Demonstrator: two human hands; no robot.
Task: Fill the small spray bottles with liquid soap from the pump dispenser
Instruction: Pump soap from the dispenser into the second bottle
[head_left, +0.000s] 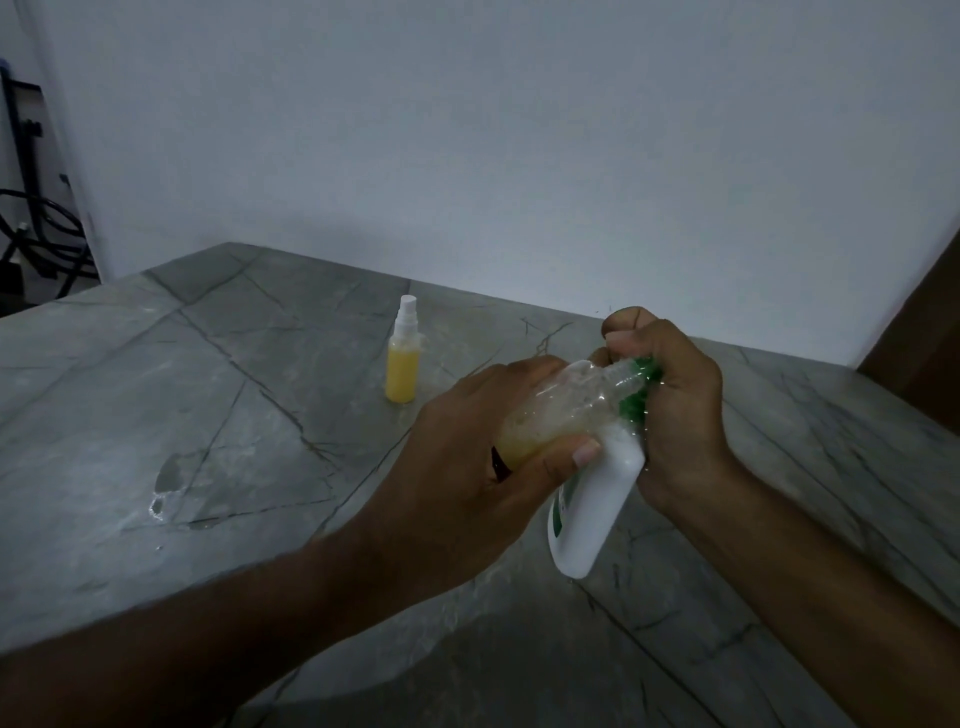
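Forearms, two, bare, entering from the lower edge and meeting over the middle of the bench (156, 364).

Left hand (467, 457): grip closed round a small clear bottle (561, 410), held tilted above the bench, neck pointing right toward the other hand; thumb laid across the lower side; yellowish liquid and foam in the lower part, upper part clear with droplets.

Right hand (675, 395): grip curled over the green pump top (641, 387) of a white dispenser bottle (597, 509); fingers wrapped tight, pump head mostly hidden. Dispenser tilted, base down toward the camera, lifted or resting on the bench, cannot tell which; green print on its side, unreadable.

Neck of small bottle touching or just beside the green top; exact contact hidden by fingers.

Second small spray bottle (402, 358): upright on the bench, well apart from both hands, behind and to the left; white spray cap fitted, yellow liquid up to about the shoulder.

Wet patch (166, 483) on the bench, left of the hands.

Bench: grey stone pattern with dark veins. Pale wall (467, 130) behind.
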